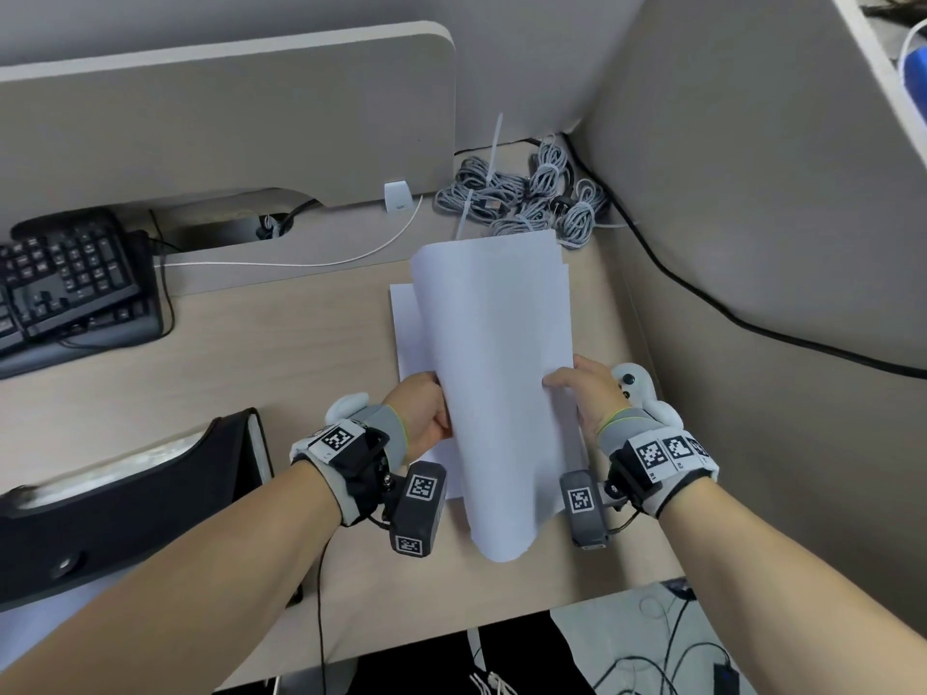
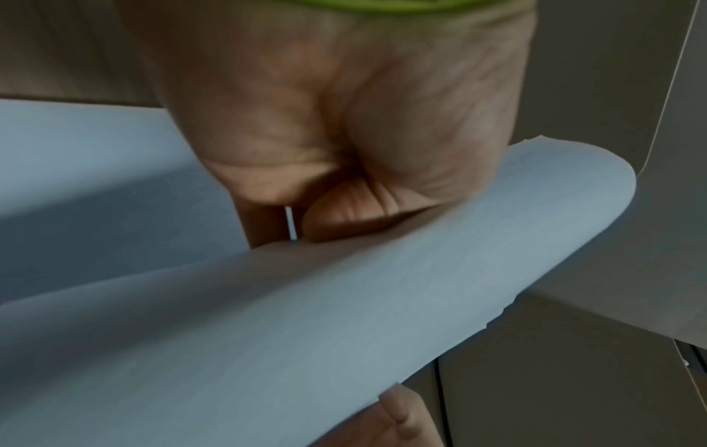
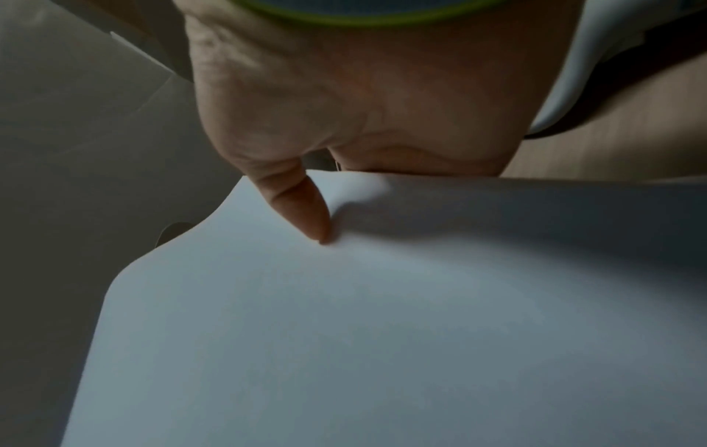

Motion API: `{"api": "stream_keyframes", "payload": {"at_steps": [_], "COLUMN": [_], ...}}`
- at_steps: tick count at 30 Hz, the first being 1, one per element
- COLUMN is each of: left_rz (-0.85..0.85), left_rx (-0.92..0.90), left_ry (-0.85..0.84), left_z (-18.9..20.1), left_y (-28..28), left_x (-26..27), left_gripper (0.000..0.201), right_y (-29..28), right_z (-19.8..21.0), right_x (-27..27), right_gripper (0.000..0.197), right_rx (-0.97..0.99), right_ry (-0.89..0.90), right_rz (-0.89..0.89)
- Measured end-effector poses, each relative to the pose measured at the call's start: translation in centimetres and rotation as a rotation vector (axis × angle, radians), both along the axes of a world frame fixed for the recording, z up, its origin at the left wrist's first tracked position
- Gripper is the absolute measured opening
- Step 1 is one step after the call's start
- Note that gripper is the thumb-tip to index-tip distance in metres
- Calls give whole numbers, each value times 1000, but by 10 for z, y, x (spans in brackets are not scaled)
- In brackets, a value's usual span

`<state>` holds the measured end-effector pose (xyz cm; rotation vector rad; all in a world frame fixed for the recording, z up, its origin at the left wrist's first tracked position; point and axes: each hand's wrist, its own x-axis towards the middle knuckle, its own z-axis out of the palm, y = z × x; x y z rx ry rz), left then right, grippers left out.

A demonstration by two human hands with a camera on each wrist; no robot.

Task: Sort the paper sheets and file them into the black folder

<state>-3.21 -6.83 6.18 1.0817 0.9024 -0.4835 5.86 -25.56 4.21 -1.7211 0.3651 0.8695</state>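
Observation:
A bundle of white paper sheets (image 1: 496, 373) is lifted off the desk and bowed between both hands. My left hand (image 1: 426, 413) grips its left edge, thumb on top of the sheets (image 2: 344, 302) in the left wrist view. At the right edge, my right hand (image 1: 582, 393) pinches the sheets (image 3: 344, 317), its thumb pressing a dent into the top one. More white paper (image 1: 416, 333) lies flat on the desk under the bundle. The black folder (image 1: 130, 499) lies at the near left of the desk, with a clear pocket showing inside.
A black keyboard (image 1: 70, 283) sits at the far left. Coiled grey cables (image 1: 531, 198) lie behind the paper in the desk's back corner. A beige partition (image 1: 752, 193) walls the right side, with a black cable running down it. The desk's front edge (image 1: 451, 639) is near.

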Motion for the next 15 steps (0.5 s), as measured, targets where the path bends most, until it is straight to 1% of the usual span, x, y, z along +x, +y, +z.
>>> {"api": "stream_keyframes", "payload": {"at_steps": [3, 5, 7, 10, 12, 14, 15], "left_rz": [4, -27, -40, -3, -24, -82, -69], "left_rx": [-15, -16, -19, 32, 142, 298, 348], "left_ry": [14, 1, -12, -1, 64, 142, 165], "left_z": [3, 4, 6, -2, -17, -29, -33], "left_y": [2, 1, -2, 2, 13, 25, 29], "left_x": [1, 1, 2, 6, 9, 7, 5], "left_gripper": [43, 44, 46, 41, 40, 40, 40], "right_y": [0, 1, 2, 3, 3, -1, -4], "right_z": [-2, -4, -7, -5, -3, -6, -8], "right_x": [0, 0, -1, -2, -1, 1, 2], "right_gripper": [22, 21, 19, 20, 24, 36, 44], "right_rx": [10, 14, 59, 66, 37, 4, 0], "right_ry": [19, 36, 59, 38, -19, -67, -70], "right_rz": [-11, -10, -30, -20, -14, -24, -13]}}
